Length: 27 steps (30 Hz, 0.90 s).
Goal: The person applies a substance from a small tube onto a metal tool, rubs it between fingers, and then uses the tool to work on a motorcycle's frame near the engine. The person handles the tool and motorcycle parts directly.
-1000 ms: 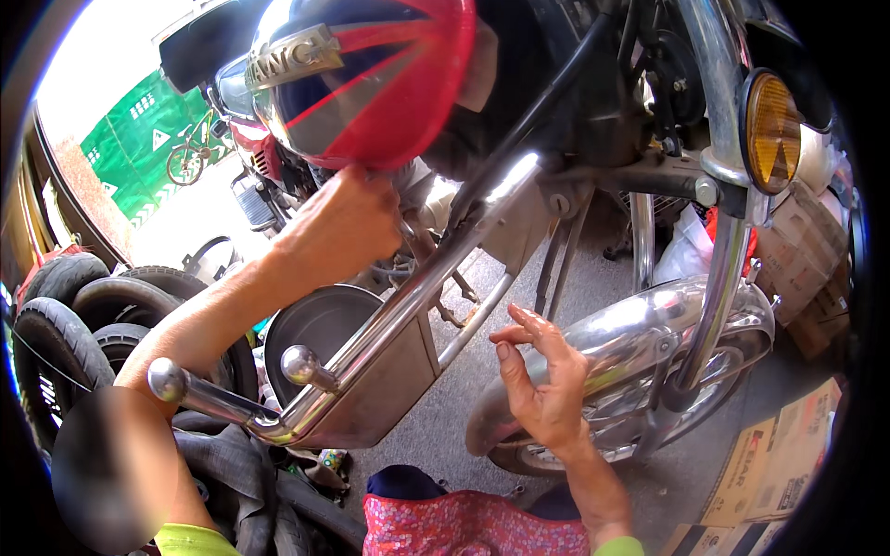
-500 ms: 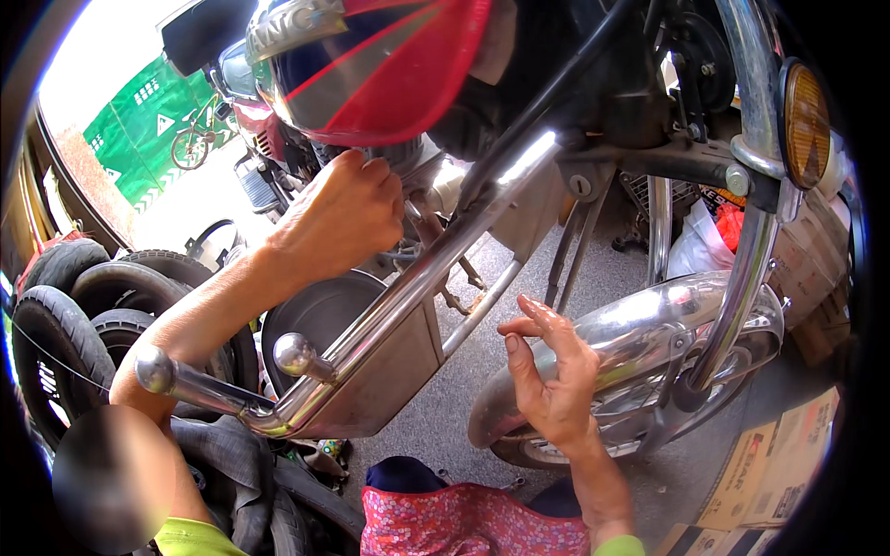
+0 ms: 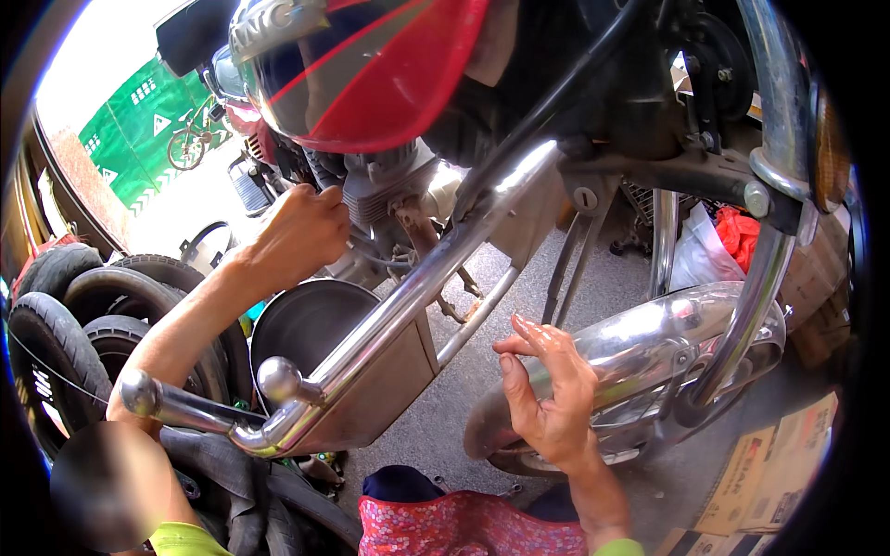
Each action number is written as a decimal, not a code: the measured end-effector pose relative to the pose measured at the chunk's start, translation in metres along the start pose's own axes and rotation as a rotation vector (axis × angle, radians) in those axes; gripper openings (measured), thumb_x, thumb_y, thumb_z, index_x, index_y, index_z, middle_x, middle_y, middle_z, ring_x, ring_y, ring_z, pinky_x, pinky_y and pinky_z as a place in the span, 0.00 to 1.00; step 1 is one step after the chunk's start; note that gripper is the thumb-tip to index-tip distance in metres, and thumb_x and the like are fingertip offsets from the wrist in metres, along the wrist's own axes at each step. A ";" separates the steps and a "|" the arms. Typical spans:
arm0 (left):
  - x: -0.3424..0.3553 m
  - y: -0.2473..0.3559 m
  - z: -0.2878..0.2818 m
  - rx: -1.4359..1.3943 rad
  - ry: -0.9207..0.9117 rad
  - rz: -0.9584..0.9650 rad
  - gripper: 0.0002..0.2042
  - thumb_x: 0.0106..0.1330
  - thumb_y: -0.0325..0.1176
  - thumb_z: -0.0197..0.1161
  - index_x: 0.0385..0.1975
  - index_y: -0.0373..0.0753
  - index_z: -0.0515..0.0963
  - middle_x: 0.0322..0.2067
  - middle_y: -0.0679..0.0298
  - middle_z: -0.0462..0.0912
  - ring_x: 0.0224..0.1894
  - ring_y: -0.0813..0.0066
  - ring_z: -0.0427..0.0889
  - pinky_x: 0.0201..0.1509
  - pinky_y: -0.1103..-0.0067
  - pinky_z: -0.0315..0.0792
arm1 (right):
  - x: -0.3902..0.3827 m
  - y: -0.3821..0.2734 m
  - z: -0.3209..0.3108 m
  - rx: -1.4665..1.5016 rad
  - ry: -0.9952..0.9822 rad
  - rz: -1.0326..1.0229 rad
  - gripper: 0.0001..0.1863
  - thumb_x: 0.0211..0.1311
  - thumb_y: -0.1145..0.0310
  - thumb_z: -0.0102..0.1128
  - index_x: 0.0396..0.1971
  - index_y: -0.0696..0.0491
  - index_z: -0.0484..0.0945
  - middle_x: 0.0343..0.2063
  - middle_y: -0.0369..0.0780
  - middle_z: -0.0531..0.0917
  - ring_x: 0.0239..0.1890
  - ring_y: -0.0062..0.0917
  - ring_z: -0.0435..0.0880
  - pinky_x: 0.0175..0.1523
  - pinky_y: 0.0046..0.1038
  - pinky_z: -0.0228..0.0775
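Observation:
A motorcycle fills the upper middle, with a red, dark and silver fuel tank [image 3: 371,83]. Under the tank, beside the finned engine [image 3: 371,195], my left hand [image 3: 298,236] is closed with curled fingers. Whatever it may hold is hidden from this view. My right hand [image 3: 553,394] hovers left of the chrome front fender [image 3: 677,329], empty, thumb and fingers apart. Between both hands a chrome crash bar [image 3: 408,287] runs diagonally, with a metal panel [image 3: 380,398] attached under it. Its lower end carries a round chrome knob [image 3: 280,378].
Several black tires [image 3: 60,343] are piled at the left, near a round dark basin [image 3: 311,324] behind the crash bar. Flattened cardboard [image 3: 769,473] lies at the lower right. White and red plastic bags [image 3: 700,250] sit beyond the fender. A bicycle [image 3: 188,144] stands by a green barrier [image 3: 139,120].
My left hand has come down and to the left, away from the tank's lower edge, still closed. My right hand keeps nearly the same place and shape. The view has shifted slightly.

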<state>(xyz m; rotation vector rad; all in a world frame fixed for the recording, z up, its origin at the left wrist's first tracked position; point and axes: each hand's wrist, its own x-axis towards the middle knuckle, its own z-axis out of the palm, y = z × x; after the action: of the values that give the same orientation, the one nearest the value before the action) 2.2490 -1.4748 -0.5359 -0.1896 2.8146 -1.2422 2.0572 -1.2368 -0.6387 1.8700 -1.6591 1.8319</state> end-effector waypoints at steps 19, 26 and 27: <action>0.018 0.000 -0.042 -0.071 0.165 -0.012 0.09 0.46 0.33 0.59 0.26 0.37 0.75 0.25 0.66 0.71 0.36 0.71 0.72 0.35 0.76 0.71 | 0.001 0.003 -0.001 0.020 0.027 -0.050 0.22 0.50 0.84 0.63 0.48 0.63 0.75 0.32 0.43 0.85 0.37 0.35 0.83 0.48 0.32 0.70; 0.021 0.003 -0.040 -0.066 0.176 -0.038 0.08 0.39 0.31 0.63 0.20 0.36 0.78 0.24 0.65 0.76 0.39 0.70 0.76 0.34 0.77 0.74 | 0.000 0.003 -0.001 0.023 0.019 -0.020 0.19 0.57 0.78 0.62 0.50 0.60 0.76 0.30 0.42 0.85 0.39 0.31 0.81 0.52 0.32 0.69; 0.022 0.003 -0.041 -0.055 0.170 -0.045 0.07 0.40 0.31 0.63 0.20 0.36 0.78 0.24 0.65 0.76 0.39 0.70 0.76 0.34 0.78 0.74 | -0.001 0.003 -0.001 0.023 0.018 -0.017 0.19 0.57 0.79 0.62 0.50 0.60 0.76 0.30 0.42 0.85 0.39 0.31 0.81 0.52 0.32 0.69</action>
<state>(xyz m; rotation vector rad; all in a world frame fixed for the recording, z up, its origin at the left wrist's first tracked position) 2.2231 -1.4456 -0.5105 -0.1579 3.0070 -1.2463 2.0549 -1.2371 -0.6407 1.8650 -1.6177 1.8636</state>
